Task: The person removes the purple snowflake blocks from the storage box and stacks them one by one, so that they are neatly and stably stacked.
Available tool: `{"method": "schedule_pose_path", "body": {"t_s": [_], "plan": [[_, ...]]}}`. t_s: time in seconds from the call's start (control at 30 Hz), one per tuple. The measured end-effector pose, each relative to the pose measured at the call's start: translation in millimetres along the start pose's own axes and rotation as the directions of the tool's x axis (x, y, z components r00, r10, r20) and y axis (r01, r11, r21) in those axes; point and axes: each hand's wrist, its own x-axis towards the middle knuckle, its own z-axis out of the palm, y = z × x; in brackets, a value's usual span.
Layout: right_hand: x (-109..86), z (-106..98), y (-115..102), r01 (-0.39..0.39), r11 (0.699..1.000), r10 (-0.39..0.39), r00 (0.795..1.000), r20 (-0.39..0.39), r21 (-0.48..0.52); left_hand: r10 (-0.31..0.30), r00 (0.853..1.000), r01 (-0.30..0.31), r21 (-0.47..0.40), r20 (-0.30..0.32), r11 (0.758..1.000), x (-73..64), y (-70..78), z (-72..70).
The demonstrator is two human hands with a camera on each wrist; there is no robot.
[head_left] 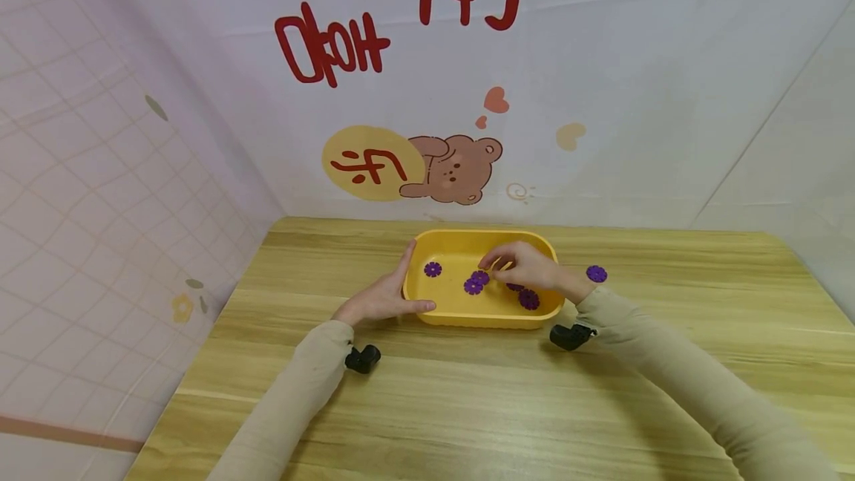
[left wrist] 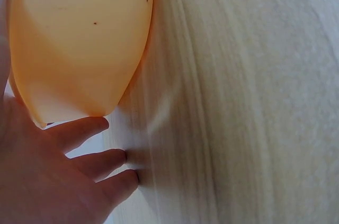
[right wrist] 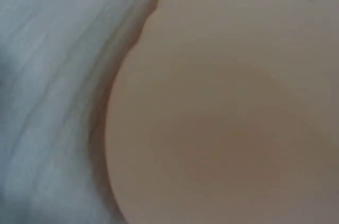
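A yellow plastic basin [head_left: 441, 308] stands on the wooden table. My left hand [head_left: 382, 297] spans its left end, the thumb lying over the front rim. In the left wrist view, fairly straight fingers [left wrist: 79, 134] rest against the basin's outer wall [left wrist: 85, 49] and the tabletop. Inside the basin lie several purple notched discs, among them a lone disc [head_left: 433, 269] on the left and a dark cluster [head_left: 529, 299] at the right. My right hand [head_left: 524, 266] reaches in over the right side, fingers loosely bent beside two touching discs [head_left: 474, 286]; nothing shows between its fingertips.
Another purple disc [head_left: 597, 273] lies on the table [head_left: 467, 407] to the right of the basin. Behind the table hangs a printed white cloth [head_left: 601, 58]. The right wrist view is filled mostly by the basin's outer wall [right wrist: 222, 102].
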Motion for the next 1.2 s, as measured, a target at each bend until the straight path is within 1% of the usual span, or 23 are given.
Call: {"method": "schedule_pose_path", "body": {"t_s": [0.2,0.43,0.6,0.9,1.07,1.2], "plan": [[3.3,8,9,-0.042,0.999,0.043,0.999,-0.014,0.014,0.008,1.0,-0.008,-0.005,-0.002,1.0,-0.4,1.3,0.5],[6.0,12,10,-0.066,0.997,0.065,0.997,-0.03,-0.034,0.017,1.0,-0.017,-0.009,0.004,1.0,-0.5,1.6,0.1],[7.5,13,8,-0.083,0.995,0.083,0.997,-0.006,-0.058,0.02,1.0,-0.02,-0.011,0.012,1.0,0.0,2.5,-1.1],[10.1,17,9,-0.128,0.99,0.13,0.99,0.046,-0.055,0.013,1.0,-0.013,-0.007,0.012,1.0,-0.9,1.7,-2.5],[9.4,18,10,-0.132,0.989,0.137,0.989,0.064,-0.073,0.017,1.0,-0.017,-0.002,0.008,1.0,-0.9,0.8,-1.7],[9.0,18,10,-0.128,0.99,0.133,0.989,0.072,-0.067,0.021,1.0,-0.021,-0.003,0.006,1.0,-0.6,0.6,-0.9]]}}
